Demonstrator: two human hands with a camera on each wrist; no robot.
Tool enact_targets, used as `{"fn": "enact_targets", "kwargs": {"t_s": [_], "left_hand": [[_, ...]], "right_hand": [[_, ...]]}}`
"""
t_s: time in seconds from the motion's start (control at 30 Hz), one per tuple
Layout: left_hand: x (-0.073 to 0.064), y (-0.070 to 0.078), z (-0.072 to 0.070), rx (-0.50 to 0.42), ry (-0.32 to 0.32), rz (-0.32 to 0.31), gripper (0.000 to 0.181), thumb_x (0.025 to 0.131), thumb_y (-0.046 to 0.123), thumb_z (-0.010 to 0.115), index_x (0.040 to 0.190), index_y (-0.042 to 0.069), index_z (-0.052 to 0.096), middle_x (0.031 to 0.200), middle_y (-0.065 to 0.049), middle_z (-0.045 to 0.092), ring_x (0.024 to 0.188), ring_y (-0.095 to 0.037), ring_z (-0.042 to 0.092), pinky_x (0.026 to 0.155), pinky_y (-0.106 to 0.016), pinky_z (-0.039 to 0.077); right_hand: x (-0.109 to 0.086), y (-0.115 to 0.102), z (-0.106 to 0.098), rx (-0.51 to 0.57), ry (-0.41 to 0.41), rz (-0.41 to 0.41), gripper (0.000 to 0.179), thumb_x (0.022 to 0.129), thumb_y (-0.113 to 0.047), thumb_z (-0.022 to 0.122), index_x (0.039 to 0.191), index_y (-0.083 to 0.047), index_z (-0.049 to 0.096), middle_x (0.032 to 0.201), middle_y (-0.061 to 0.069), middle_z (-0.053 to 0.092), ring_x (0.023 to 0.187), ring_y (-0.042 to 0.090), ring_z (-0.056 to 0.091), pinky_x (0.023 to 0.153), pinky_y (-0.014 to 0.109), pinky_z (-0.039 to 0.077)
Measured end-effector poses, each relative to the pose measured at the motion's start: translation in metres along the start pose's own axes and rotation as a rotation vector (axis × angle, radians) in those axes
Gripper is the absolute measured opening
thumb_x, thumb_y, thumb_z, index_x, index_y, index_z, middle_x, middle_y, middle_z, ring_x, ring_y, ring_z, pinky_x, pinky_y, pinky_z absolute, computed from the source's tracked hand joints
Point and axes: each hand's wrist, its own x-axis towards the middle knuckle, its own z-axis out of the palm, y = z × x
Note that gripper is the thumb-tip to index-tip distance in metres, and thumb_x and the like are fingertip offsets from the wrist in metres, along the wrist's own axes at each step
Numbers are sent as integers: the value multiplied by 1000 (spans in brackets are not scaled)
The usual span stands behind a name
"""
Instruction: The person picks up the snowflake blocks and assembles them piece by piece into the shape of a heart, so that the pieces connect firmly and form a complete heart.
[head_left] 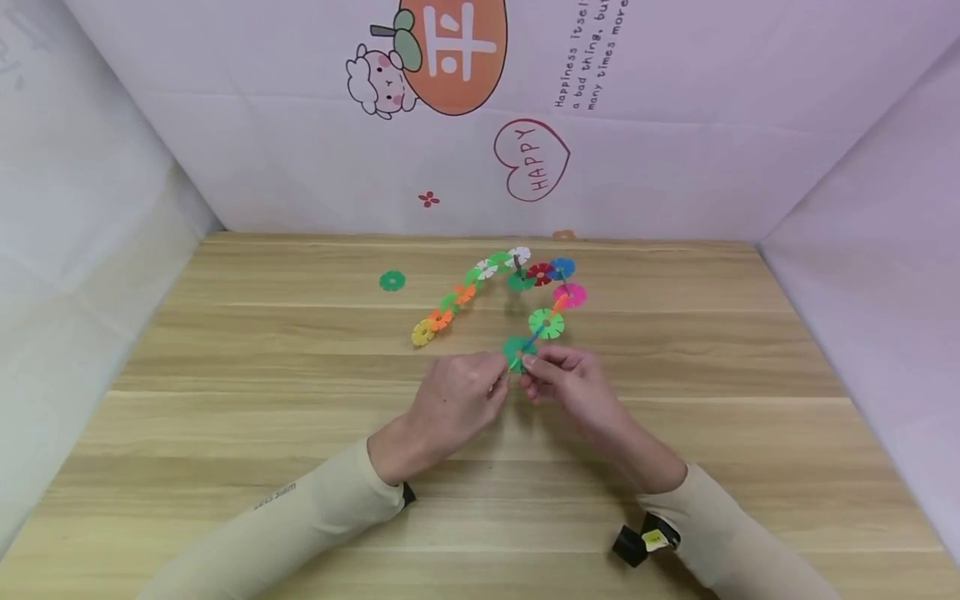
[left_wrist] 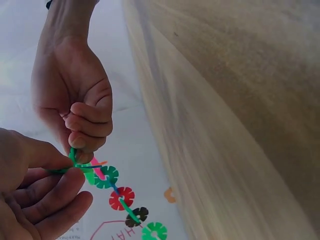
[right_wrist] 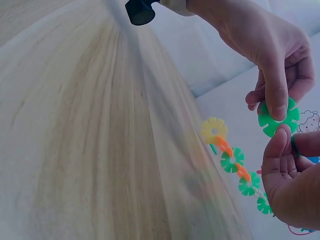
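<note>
A curved chain of interlocking snowflake discs (head_left: 546, 323) in several colours lies on the table and rises at its near end to both hands. My left hand (head_left: 459, 396) pinches a bright green disc (right_wrist: 267, 124) between thumb and curled fingers. Opposite it, my right hand (head_left: 576, 385) pinches a darker green disc (head_left: 516, 347) at the chain's near end. Both discs meet between the fingertips, which partly cover the joint. Whether the slots are fully pushed together cannot be seen. A yellow disc (head_left: 423, 332) forms the chain's other end.
A loose green disc (head_left: 392, 281) lies on the wooden table (head_left: 262, 383), left of the chain. At the table's back edge an orange disc-like shape (head_left: 564, 235) shows. Printed white cloth walls (head_left: 675, 167) stand behind and at both sides.
</note>
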Motion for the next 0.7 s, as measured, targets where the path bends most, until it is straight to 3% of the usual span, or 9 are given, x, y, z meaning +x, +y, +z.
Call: {"fn": "enact_targets", "kwargs": {"t_s": [0.2, 0.33, 0.4, 0.5, 0.63, 0.7], "left_hand": [[1, -4, -4, -65, -57, -43, 25, 84, -3, 76, 72, 8, 57, 60, 4, 53, 50, -5, 39, 45, -15, 30], [3, -13, -10, -111, -170, -121, 22, 84, 19, 85, 80, 11, 64, 69, 4, 65, 58, -5, 55, 52, -16, 41], [4, -23, -16, -145, -238, -214, 25, 82, 32, 85, 87, 14, 69, 77, 6, 70, 64, -5, 62, 57, -18, 47], [6, -46, -31, -173, -320, -434, 31, 83, 46, 82, 97, 19, 73, 86, 11, 71, 75, -6, 65, 64, -24, 52], [9, -93, -51, -116, -337, -672, 25, 92, 40, 74, 103, 18, 74, 96, 6, 70, 84, -15, 63, 71, -34, 52], [9, -120, -59, -57, -325, -720, 23, 95, 33, 71, 106, 13, 74, 101, 0, 71, 89, -20, 63, 76, -39, 51]], "right_hand": [[2, 1, -4, -14, -30, -4, 20, 103, -12, 58, 107, 6, 65, 87, 14, 65, 73, 15, 61, 73, 28, 57], [4, 6, -11, -25, -57, -14, 18, 104, -11, 57, 106, 6, 64, 89, 14, 66, 75, 15, 62, 77, 31, 58], [4, 9, -17, -30, -78, -20, 17, 104, -10, 56, 104, 5, 63, 90, 16, 66, 75, 16, 63, 78, 32, 58], [4, 12, -31, -54, -102, -31, 15, 104, -10, 55, 102, 3, 63, 92, 21, 66, 75, 16, 64, 77, 32, 59], [3, 15, -55, -106, -121, -42, 15, 105, -10, 53, 102, 2, 62, 93, 21, 65, 77, 15, 65, 77, 31, 58], [3, 16, -69, -140, -138, -46, 17, 106, -10, 52, 103, 4, 61, 92, 18, 66, 79, 15, 65, 77, 31, 58]]}}
